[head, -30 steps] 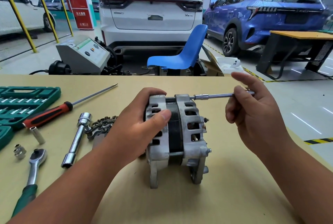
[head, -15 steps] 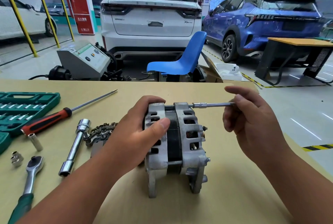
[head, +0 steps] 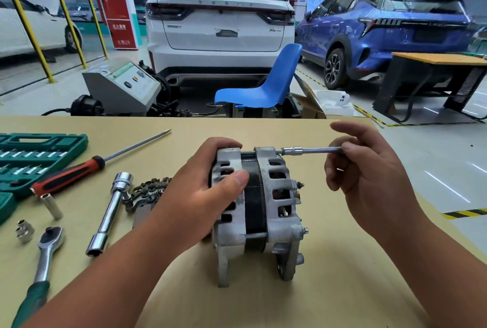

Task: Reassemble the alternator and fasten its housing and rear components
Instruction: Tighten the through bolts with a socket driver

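Note:
The grey alternator [head: 276, 211] stands upright on the tan table [head: 316, 288], its two housing halves around a black stator band. My left hand [head: 203, 195] grips its left housing half, thumb across the front. A slim socket driver [head: 305, 150] lies level at the top, its socket end on a through bolt at the upper rim of the right housing. My right hand [head: 369, 177] pinches the driver's shaft between thumb and fingers, forefinger stretched out above it. Another through bolt [head: 257, 235] shows low on the front.
Left of the alternator lie a rectifier part [head: 147, 193], a chrome tube wrench [head: 110, 211], a red-handled screwdriver [head: 79, 172], a green-handled ratchet [head: 39, 269], loose sockets [head: 25, 230] and a green socket case [head: 29, 159]. A blue chair [head: 266, 87] stands beyond the table.
My right hand's fingers have shifted along the driver shaft, as in turning it. My left hand keeps its grip on the alternator. The camera view has tilted slightly.

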A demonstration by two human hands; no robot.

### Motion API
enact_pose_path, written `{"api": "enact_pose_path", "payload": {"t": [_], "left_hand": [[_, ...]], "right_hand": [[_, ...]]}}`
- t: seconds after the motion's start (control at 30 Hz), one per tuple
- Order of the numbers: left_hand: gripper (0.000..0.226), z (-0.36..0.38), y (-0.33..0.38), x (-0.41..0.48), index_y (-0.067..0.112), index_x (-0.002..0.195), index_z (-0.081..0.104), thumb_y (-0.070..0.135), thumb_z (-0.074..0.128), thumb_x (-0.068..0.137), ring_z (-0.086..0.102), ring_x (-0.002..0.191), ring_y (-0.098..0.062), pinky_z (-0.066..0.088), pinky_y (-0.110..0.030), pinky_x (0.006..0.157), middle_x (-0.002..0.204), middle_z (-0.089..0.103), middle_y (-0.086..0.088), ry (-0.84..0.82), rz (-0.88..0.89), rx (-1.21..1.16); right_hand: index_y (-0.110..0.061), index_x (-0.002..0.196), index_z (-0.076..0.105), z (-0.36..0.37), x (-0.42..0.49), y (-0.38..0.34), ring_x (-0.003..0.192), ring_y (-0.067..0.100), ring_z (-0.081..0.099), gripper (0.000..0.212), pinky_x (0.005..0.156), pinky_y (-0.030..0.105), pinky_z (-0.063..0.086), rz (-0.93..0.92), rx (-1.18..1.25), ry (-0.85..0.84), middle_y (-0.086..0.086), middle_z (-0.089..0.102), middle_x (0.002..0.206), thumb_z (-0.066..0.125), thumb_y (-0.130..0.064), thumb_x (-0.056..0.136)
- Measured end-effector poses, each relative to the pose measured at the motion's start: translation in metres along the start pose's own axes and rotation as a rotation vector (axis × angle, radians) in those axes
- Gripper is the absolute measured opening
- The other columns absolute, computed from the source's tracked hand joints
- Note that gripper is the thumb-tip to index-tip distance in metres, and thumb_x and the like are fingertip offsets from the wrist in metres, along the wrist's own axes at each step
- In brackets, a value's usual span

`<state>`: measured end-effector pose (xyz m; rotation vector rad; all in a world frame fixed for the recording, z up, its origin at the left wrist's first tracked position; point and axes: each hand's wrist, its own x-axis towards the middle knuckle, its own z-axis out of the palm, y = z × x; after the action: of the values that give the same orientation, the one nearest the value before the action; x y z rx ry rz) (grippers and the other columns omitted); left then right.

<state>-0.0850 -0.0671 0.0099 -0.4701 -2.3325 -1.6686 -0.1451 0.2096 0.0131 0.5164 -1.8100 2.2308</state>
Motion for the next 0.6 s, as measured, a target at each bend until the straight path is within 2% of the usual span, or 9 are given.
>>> {"api": "enact_pose_path", "payload": {"t": [0.07, 0.3, 0.4, 0.5, 0.6], "left_hand": [[0.042, 0.0000, 0.0001, -0.0004, 0.046, 0.122, 0.060, 0.060, 0.062, 0.082, 0.074, 0.097, -0.018, 0.062, -0.060, 0.086, 0.105, 0.074, 0.006, 0.007, -0.004, -0.003], [0.042, 0.0005, -0.0010, 0.0005, 0.046, 0.122, 0.061, 0.059, 0.063, 0.082, 0.074, 0.097, -0.017, 0.062, -0.060, 0.087, 0.106, 0.074, 0.007, 0.004, -0.008, -0.019], [0.043, 0.0004, 0.0003, -0.0003, 0.046, 0.122, 0.061, 0.059, 0.063, 0.082, 0.075, 0.098, -0.019, 0.062, -0.062, 0.087, 0.106, 0.074, 0.005, 0.003, -0.015, -0.029], [0.044, 0.0004, 0.0017, -0.0003, 0.044, 0.123, 0.061, 0.059, 0.063, 0.081, 0.075, 0.099, -0.021, 0.061, -0.063, 0.087, 0.106, 0.074, 0.005, 0.003, -0.017, -0.034], [0.044, 0.0005, 0.0012, 0.0000, 0.043, 0.123, 0.061, 0.058, 0.063, 0.081, 0.074, 0.098, -0.021, 0.061, -0.062, 0.087, 0.105, 0.074, 0.005, 0.000, -0.011, -0.035]], "right_hand": [[-0.022, 0.119, 0.072, 0.0006, -0.0006, -0.0002, 0.061, 0.027, 0.057, 0.034, 0.050, 0.033, 0.046, -0.010, 0.004, 0.010, 0.010, 0.061, 0.079, 0.050, -0.012, 0.096], [-0.021, 0.113, 0.076, 0.0007, 0.0014, -0.0002, 0.051, 0.027, 0.049, 0.028, 0.048, 0.032, 0.042, 0.035, -0.015, 0.045, 0.011, 0.051, 0.056, 0.053, -0.032, 0.103], [-0.024, 0.119, 0.074, 0.0007, 0.0010, 0.0000, 0.056, 0.026, 0.050, 0.028, 0.049, 0.032, 0.044, 0.013, -0.015, 0.028, 0.011, 0.054, 0.062, 0.052, -0.022, 0.102], [-0.026, 0.125, 0.071, -0.0008, 0.0016, 0.0009, 0.063, 0.026, 0.055, 0.038, 0.050, 0.032, 0.046, 0.010, 0.016, 0.010, 0.010, 0.056, 0.075, 0.051, -0.012, 0.096], [-0.025, 0.124, 0.072, -0.0016, 0.0021, 0.0022, 0.061, 0.027, 0.054, 0.036, 0.051, 0.034, 0.045, 0.032, 0.006, 0.016, 0.009, 0.055, 0.072, 0.049, -0.015, 0.097]]}}
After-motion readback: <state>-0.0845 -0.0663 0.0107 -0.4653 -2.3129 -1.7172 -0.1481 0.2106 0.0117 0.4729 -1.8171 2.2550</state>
